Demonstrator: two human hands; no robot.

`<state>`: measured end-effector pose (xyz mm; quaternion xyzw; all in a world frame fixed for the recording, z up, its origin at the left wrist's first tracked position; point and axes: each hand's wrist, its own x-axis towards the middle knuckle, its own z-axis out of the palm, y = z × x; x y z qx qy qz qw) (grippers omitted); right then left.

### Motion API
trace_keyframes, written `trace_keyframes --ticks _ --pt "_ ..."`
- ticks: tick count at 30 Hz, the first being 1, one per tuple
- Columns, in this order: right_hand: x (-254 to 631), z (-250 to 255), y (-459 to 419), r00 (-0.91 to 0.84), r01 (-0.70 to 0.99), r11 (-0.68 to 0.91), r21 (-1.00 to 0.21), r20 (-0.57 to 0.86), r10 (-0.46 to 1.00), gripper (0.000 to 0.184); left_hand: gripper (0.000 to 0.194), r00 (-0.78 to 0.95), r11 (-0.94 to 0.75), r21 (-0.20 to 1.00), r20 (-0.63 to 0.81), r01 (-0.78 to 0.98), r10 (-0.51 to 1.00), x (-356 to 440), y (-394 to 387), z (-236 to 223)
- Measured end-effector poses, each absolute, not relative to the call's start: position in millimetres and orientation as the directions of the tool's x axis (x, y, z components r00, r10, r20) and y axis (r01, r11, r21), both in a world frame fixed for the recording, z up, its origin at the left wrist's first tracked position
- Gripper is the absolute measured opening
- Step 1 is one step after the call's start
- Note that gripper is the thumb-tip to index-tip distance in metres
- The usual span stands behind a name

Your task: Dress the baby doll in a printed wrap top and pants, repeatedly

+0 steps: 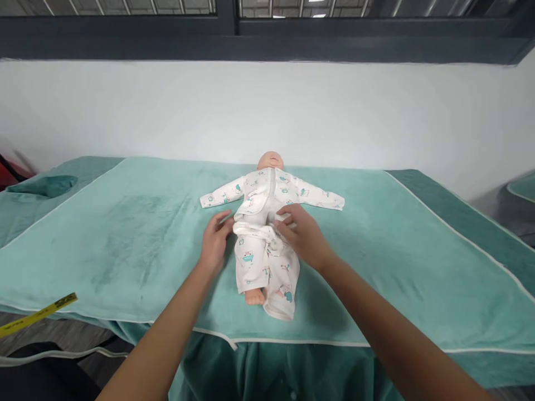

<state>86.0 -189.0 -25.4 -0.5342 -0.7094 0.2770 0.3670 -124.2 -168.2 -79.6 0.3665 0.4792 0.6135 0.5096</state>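
Note:
A baby doll (270, 161) lies on its back on a teal towel (137, 234), head away from me, dressed in a white printed romper (263, 262) with sleeves spread out. One bare foot (254, 296) shows at the left leg. My left hand (215, 239) rests at the doll's left hip, fingers touching the bunched waistband. My right hand (303, 234) lies over the doll's right hip, fingers curled and pinching the gathered white fabric at the waist.
The towel covers a table with a darker teal cloth (451, 206) beneath. A white wall stands behind. A folded teal cloth (44, 185) lies at far left. A yellow tape measure (37, 314) pokes in at lower left.

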Motion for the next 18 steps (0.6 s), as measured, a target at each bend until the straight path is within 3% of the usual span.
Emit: trace_keyframes --ticks 3,6,9,11,13,16,18 --pt "90 -26 -183 -0.008 0.787 0.246 -0.566 0.39 0.921 0.02 0.036 -0.146 -0.081 0.997 0.079 -0.005 0.986 -117 -156 -62" --pt "83 -28 -172 -0.028 0.909 0.145 -0.392 0.289 0.957 0.024 0.035 -0.038 -0.202 0.93 0.224 0.306 0.974 -101 -143 -50" --pt "77 -27 -160 -0.077 0.939 0.137 -0.316 0.194 0.978 0.012 0.016 -0.01 -0.304 0.818 0.353 0.488 0.935 -88 -135 -46" --pt "84 -26 -154 -0.059 0.92 0.139 -0.365 0.22 0.974 0.01 0.007 -0.027 -0.343 0.792 0.412 0.505 0.911 -91 -133 -46" --pt "104 -29 -151 0.041 0.83 0.094 -0.551 0.227 0.973 0.012 0.019 -0.131 -0.309 0.837 0.405 0.453 0.905 -105 -130 -47" --pt "154 -42 -155 0.329 0.518 -0.097 -0.85 0.093 0.94 0.017 0.025 -0.367 -0.123 0.947 0.232 0.298 0.901 -142 -125 -54" --pt "187 -54 -164 0.454 0.446 -0.227 -0.866 0.0 0.891 0.019 0.023 -0.472 -0.011 0.958 0.151 0.287 0.869 -167 -123 -62"
